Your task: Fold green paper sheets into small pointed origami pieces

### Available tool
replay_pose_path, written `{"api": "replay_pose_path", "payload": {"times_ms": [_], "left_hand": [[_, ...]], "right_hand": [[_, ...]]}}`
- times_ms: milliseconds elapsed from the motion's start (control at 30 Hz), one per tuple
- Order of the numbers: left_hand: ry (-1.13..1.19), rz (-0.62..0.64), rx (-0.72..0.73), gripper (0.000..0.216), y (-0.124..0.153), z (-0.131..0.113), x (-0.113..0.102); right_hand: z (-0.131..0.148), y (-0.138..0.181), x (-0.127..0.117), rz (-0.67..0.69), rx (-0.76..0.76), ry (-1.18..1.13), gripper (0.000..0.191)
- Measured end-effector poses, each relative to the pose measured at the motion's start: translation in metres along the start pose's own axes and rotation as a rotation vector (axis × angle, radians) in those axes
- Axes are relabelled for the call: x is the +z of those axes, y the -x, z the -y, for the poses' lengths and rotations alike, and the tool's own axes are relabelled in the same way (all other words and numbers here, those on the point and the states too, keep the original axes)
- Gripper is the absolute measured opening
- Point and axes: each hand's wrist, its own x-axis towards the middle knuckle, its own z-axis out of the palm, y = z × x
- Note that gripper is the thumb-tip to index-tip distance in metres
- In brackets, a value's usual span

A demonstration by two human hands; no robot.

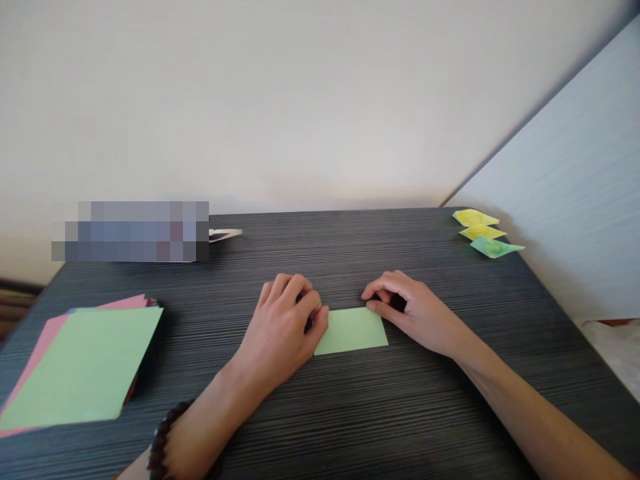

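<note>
Hands (pixel 284 320) (pixel 420 310) at edges of green paper (pixel 353 330)

1. Left hand (pixel 285 323) and right hand (pixel 417 310) blocked two ends of the small green sheet (pixel 353 331); its middle was reachable from above.
2. Near side: wide bare desk (pixel 345 427) stretch ran between the forearms.
3. Far side: open strip ran past the sheet; wall (pixel 320 100) closed the back.
4. Far left: pixelated block (pixel 137 233) obstructed, white loop (pixel 227 233) jutting right.
5. Left: paper stack (pixel 85 360) took up space; lane to left forearm narrowed nearward.
6. Far right: yellow folded papers (pixel 483 233) and green folded paper (pixel 493 249) crowded the corner; gap lay between them and right hand.
</note>
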Motion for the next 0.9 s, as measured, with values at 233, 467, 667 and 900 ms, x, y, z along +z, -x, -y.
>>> {"api": "replay_pose_path", "payload": {"times_ms": [233, 467, 667, 900], "left_hand": [[0.084, 0.093, 0.232, 0.023, 0.001, -0.004, 0.008], [0.086, 0.04, 0.195, 0.024, 0.001, 0.003, 0.01], [0.107, 0.052, 0.226, 0.026, 0.001, 0.002, 0.01], [0.115, 0.074, 0.173, 0.029, 0.001, 0.001, 0.009]], "right_hand": [[0.003, 0.004, 0.009, -0.104, -0.034, 0.033, 0.012], [0.009, 0.01, 0.014, -0.135, 0.006, 0.035, 0.015], [0.013, 0.012, 0.017, -0.12, 0.111, -0.124, 0.005], [0.01, 0.011, 0.02, -0.226, 0.158, -0.14, 0.016]]}}
